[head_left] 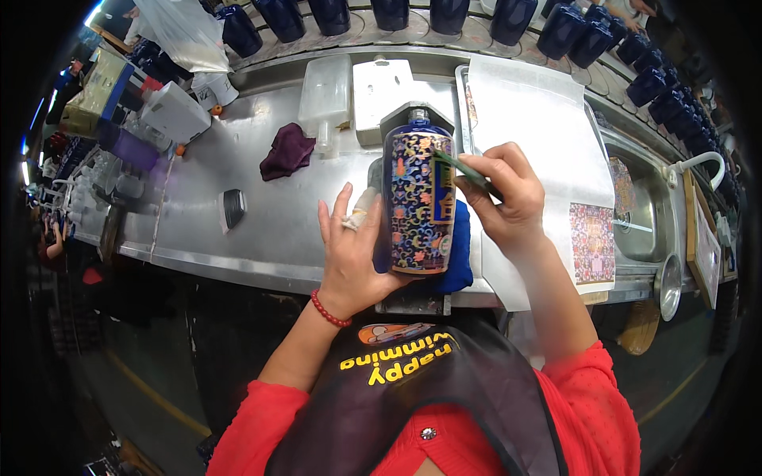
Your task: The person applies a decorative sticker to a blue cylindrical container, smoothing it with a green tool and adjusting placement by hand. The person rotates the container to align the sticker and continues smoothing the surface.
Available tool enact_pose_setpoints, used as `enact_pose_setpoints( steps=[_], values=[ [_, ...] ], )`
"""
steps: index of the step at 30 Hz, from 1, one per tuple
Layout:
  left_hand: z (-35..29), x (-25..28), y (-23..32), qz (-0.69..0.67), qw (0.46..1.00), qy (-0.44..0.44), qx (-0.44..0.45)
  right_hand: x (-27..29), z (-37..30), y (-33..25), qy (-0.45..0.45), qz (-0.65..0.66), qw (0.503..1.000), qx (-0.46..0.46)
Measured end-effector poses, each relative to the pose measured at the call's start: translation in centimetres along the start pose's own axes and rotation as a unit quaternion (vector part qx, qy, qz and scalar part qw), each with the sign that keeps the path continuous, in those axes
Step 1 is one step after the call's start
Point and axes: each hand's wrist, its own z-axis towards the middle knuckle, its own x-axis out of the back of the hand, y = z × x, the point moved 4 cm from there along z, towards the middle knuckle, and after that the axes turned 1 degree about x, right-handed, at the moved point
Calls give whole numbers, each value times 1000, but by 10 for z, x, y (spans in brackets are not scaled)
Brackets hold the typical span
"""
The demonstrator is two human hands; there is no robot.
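Some blue cloth (460,260) hides behind the bottle (414,198) the left hand (352,258) touches.

cloth (287,151) left of bottle (414,202), paper (532,111) right; sink (647,246) right of paper; conveyor (361,36) behind

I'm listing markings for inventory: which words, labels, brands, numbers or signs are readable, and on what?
Wording isn't copied here; only its place is given.
Yellow lettering: black apron, readable.
Gold characters: blue panel on the dark-blue patterned glossy bottle, partly covered.
Pink-and-blue patterned rectangular sheet: print too small to read.
White plastic tub: dark marks, too blurred.
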Motion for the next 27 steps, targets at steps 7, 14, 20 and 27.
enact_pose_setpoints(
  steps=[7,14,20,27],
  values=[
    [5,11,12,36,997,61,-24,-9,-29,-5,-100,147,981,77],
    [3,6,9,37,997,67,-28,-14,-67,-19,-207,168,949,168],
    [2,4,8,52,996,64,-26,-14,-82,-24,-150,21,964,219],
    [3,9,13,43,997,59,-23,-8,-86,2,-12,184,958,-218]
  ],
)
